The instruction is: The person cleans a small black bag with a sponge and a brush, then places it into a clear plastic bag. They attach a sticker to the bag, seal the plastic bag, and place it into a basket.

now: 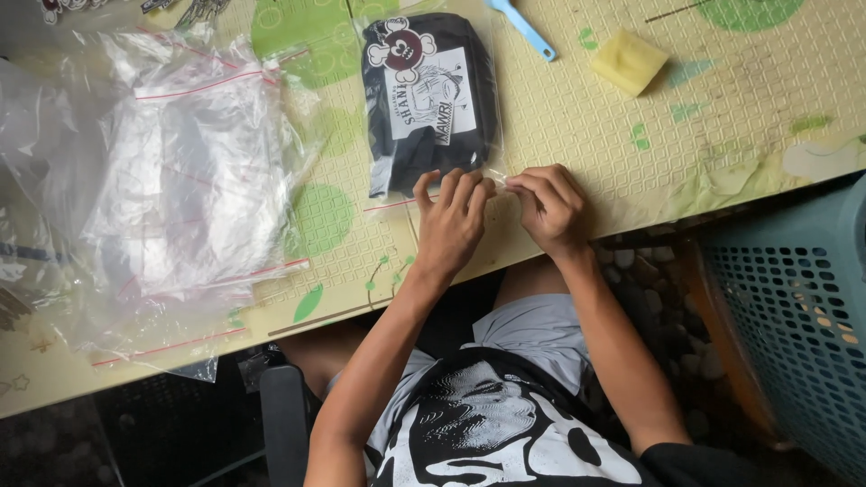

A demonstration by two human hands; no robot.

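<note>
Head view: left hand (451,221) and right hand (548,206) pinched the clear plastic sleeve's open flap (498,180) over a folded black printed garment (428,95); uneven pressing risked a crooked, wrinkled seal.

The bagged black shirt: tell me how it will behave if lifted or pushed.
The bagged shirt would probably sag when lifted by one end, since it is folded cloth in thin film. The glossy bag may slide easily across the mat. It looks light and unlikely to break. Both hands pinch its open flap, which seems limp.
</note>
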